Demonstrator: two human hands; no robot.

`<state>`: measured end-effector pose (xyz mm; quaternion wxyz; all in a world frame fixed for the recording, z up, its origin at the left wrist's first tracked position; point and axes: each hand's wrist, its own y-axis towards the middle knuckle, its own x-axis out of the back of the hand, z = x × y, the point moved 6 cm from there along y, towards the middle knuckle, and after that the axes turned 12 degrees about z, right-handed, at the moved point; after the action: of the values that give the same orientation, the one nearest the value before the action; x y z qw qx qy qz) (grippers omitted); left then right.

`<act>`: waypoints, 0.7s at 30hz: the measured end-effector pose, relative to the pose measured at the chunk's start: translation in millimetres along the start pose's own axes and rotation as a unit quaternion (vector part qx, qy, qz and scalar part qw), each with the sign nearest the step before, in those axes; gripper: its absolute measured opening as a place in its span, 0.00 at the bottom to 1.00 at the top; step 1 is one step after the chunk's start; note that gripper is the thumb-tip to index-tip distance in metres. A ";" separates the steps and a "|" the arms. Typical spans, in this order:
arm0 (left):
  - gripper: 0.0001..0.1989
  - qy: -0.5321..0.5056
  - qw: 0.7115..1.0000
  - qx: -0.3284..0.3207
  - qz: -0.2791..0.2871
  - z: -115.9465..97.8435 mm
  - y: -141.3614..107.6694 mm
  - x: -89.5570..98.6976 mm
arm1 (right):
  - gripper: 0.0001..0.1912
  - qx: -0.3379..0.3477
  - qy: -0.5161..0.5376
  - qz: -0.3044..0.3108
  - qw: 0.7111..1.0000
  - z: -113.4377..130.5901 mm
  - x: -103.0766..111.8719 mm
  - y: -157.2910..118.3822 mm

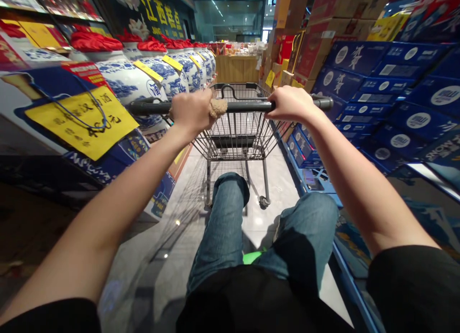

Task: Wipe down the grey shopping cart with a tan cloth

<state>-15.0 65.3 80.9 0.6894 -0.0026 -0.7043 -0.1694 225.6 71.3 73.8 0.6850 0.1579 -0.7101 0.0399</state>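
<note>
A dark shopping cart point(233, 141) stands in front of me, its handlebar point(247, 106) running across the view. My left hand point(192, 108) is closed around the left part of the bar, with a small tan, fuzzy cloth-like thing point(218, 109) between it and the bar's middle. On the right part of the bar my right hand point(292, 103) is closed, fingers wrapped over the top. The part of the wire basket that shows holds nothing that I can make out.
Blue-and-white jars point(122, 76) with red cloth tops line the left side, beside a bag with a yellow price sign point(82, 122). Blue boxes point(359, 60) and cardboard cartons point(323, 40) are stacked at right. A wooden counter point(237, 68) stands beyond the cart.
</note>
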 end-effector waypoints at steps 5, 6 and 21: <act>0.22 0.020 0.988 -0.018 0.151 -2.0 23.5 -5.4 | 0.22 -0.010 -0.008 0.006 1.000 -0.7 -0.1 -1.1; 0.22 0.007 0.980 -0.031 0.197 -1.7 31.1 -6.5 | 0.22 -0.010 -0.010 0.005 1.000 -0.8 0.0 -1.8; 0.23 0.014 0.988 -0.050 0.147 -36.5 35.3 -6.9 | 0.23 -0.003 -0.011 -0.002 1.000 -1.6 0.2 -4.0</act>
<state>29.1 91.3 82.2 0.7157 -0.1382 -0.6772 -0.1006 228.3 67.9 73.4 0.6774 0.1576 -0.7177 0.0349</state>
